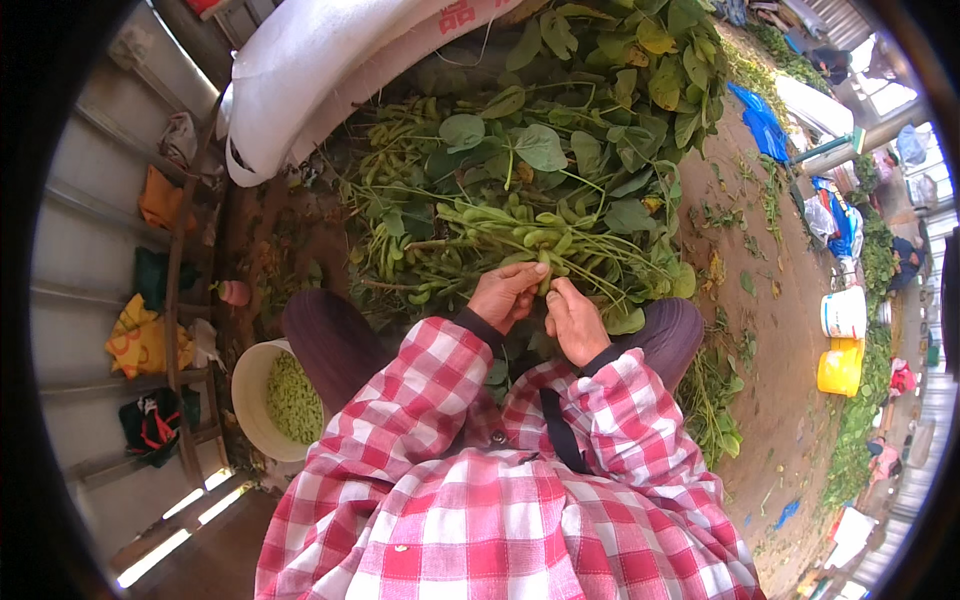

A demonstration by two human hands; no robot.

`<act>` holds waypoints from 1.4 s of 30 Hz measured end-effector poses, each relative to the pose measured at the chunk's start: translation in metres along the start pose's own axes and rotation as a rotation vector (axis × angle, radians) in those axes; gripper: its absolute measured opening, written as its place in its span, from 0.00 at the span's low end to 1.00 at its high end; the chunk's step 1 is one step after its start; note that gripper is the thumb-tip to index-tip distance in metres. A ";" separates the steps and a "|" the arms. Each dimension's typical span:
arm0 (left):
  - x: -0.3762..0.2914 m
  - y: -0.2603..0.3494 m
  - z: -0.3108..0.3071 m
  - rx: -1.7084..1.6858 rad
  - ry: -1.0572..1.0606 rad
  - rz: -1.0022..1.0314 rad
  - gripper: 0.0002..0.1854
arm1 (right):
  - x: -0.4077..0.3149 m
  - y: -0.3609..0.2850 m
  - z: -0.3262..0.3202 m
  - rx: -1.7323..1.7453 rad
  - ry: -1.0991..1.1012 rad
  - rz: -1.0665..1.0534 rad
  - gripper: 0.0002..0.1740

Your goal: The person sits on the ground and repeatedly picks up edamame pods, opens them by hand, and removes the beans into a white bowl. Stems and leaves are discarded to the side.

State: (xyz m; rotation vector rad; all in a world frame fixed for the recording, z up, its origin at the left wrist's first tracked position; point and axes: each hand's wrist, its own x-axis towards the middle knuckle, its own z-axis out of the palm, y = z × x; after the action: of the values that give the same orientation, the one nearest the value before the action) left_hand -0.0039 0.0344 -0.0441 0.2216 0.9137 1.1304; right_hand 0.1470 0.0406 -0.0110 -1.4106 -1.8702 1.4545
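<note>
A big heap of leafy green soybean plants [540, 150] with pods lies in front of my knees. At its near edge my left hand [511, 294] pinches a green soybean pod [544, 271] between thumb and finger. My right hand [574, 321] is right beside it, fingers curled close to the pod's lower end; whether it grips the pod or a stem cannot be made out. More pods [487, 217] hang on the stems just beyond both hands. To the left of my left knee stands a cream plastic bucket [246, 397] holding many shelled green beans [292, 397].
A white sack [300, 82] with red writing overhangs the heap's upper left. Along the left wall runs a wooden frame [176, 300] with hanging bags. On the right are a white bucket [843, 313], a yellow bucket [838, 371], blue plastic bags [761, 124] and, farther off, other people.
</note>
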 end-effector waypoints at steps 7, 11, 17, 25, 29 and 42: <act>0.003 0.005 -0.015 -0.063 -0.187 -0.101 0.07 | 0.007 0.012 -0.007 0.743 -0.293 0.363 0.13; 0.002 0.008 -0.008 0.235 -0.115 0.002 0.11 | 0.005 0.007 -0.008 0.471 -0.202 0.234 0.13; 0.002 0.008 -0.003 0.508 -0.081 0.127 0.14 | 0.005 0.014 0.000 0.650 -0.193 0.304 0.14; -0.004 0.010 -0.008 0.197 -0.153 -0.004 0.12 | 0.004 0.015 -0.007 1.028 -0.353 0.372 0.11; 0.000 0.007 -0.008 0.154 -0.108 -0.007 0.12 | 0.004 0.015 -0.006 1.057 -0.357 0.393 0.10; 0.033 -0.018 -0.007 0.525 0.177 0.300 0.16 | 0.004 -0.001 0.013 -0.171 0.170 -0.259 0.14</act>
State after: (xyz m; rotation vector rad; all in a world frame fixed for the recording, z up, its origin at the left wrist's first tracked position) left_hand 0.0074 0.0523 -0.0755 0.7145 1.3613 1.1771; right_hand 0.1349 0.0382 -0.0164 -1.2638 -2.0173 1.0413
